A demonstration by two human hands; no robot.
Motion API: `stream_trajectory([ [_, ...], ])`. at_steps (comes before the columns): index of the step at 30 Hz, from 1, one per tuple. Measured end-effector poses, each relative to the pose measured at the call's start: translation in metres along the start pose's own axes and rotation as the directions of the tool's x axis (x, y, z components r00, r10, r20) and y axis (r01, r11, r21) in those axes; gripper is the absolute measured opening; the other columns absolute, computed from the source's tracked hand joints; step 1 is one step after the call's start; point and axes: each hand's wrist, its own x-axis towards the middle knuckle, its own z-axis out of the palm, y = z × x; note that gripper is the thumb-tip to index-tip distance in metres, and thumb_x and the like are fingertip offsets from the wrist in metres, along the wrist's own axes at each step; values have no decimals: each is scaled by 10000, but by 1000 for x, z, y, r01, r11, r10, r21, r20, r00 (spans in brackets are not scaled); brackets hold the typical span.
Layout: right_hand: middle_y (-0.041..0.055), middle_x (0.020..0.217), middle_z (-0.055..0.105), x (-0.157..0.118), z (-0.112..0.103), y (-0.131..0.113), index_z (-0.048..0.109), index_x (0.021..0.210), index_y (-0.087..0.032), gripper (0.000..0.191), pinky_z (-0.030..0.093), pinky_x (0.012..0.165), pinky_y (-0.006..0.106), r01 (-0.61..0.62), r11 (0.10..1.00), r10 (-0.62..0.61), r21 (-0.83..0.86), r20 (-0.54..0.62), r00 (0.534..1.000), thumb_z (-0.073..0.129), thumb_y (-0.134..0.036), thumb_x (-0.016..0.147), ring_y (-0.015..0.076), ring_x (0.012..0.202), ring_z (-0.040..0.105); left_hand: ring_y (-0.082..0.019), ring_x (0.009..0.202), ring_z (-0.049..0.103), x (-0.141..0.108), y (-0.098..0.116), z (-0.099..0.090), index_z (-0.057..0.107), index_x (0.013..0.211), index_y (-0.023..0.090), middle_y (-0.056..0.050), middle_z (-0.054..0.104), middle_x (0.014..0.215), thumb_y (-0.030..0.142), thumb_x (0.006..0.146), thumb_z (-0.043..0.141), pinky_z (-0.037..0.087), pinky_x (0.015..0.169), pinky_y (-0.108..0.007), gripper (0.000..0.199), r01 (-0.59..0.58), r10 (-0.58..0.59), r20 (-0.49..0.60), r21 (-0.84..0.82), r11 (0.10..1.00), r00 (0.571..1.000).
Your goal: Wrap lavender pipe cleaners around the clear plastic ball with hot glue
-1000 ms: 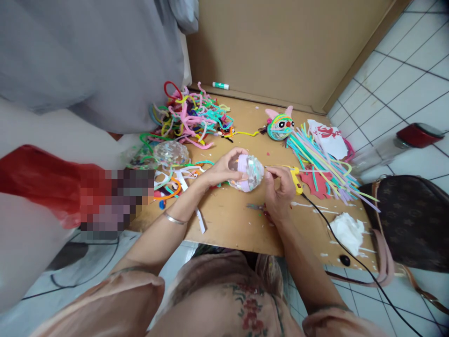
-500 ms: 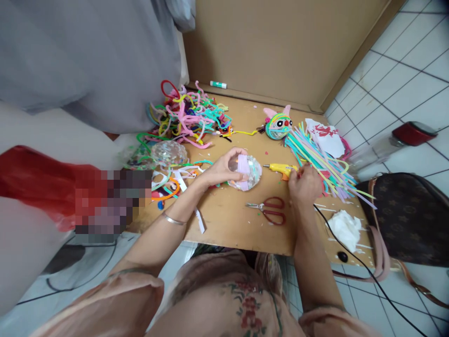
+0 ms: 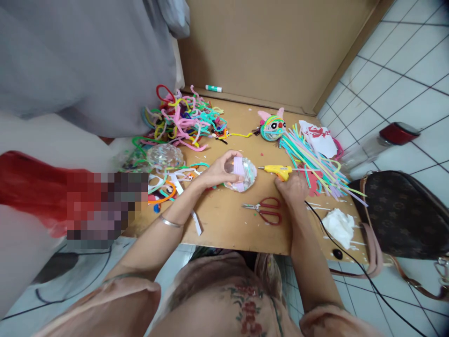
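My left hand (image 3: 224, 171) is closed around a clear, faceted plastic ball (image 3: 249, 174) with a lilac band and some colourful bits on it. In my right hand (image 3: 293, 187) is a yellow glue gun (image 3: 277, 170), gripped by its handle, its nozzle pointing left at the ball with a small gap between. A pale glue stick seems to stick out of its back. Red-handled scissors (image 3: 266, 210) lie on the table just below the two hands. Behind the glue gun sits a decorated ball (image 3: 272, 128) with pink ears, eyes and a red nose.
Tangled pipe cleaners (image 3: 185, 119) and another clear ball (image 3: 164, 157) fill the back left. Straight pipe cleaners (image 3: 315, 161) lie at right, near a bottle (image 3: 396, 133), a brown handbag (image 3: 400, 215) and crumpled tissue (image 3: 338, 227). A black cord (image 3: 326, 227) runs off the table's right side.
My right hand has taken the glue gun by its handle and turned it more upright; before, the hand was at its rear end. My left hand still holds the ball. The view has shifted slightly.
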Motion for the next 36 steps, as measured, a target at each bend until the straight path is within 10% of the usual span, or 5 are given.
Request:
stream_trajectory([
  [7, 169, 977, 692, 1, -2, 0, 612, 1122, -114, 482, 491, 798, 422, -40, 967, 103, 253, -241, 965, 577, -417, 748, 329, 915, 656, -142, 884, 514, 0, -1, -1, 503, 1103, 182, -10, 533, 1002, 322, 549, 823, 419, 807, -242, 655, 30, -30, 5, -41, 999, 1000],
  [14, 124, 946, 646, -10, -5, -3, 532, 1031, -179, 480, 486, 814, 400, 297, 872, -62, 389, -514, 856, 590, -555, 739, 287, 916, 624, -134, 844, 479, -1, 9, 0, 480, 1069, 173, 2, 510, 948, 327, 517, 812, 407, 751, -229, 662, 71, -72, -6, -89, 993, 997],
  [36, 38, 772, 544, -32, -10, -15, 450, 846, -237, 234, 444, 680, 320, 440, 851, -237, 287, -538, 809, 521, -457, 810, 205, 747, 546, -129, 825, 498, -1, 10, 1, 484, 1059, 181, 0, 527, 938, 317, 522, 824, 414, 743, -235, 650, 93, -92, 16, -136, 986, 996],
])
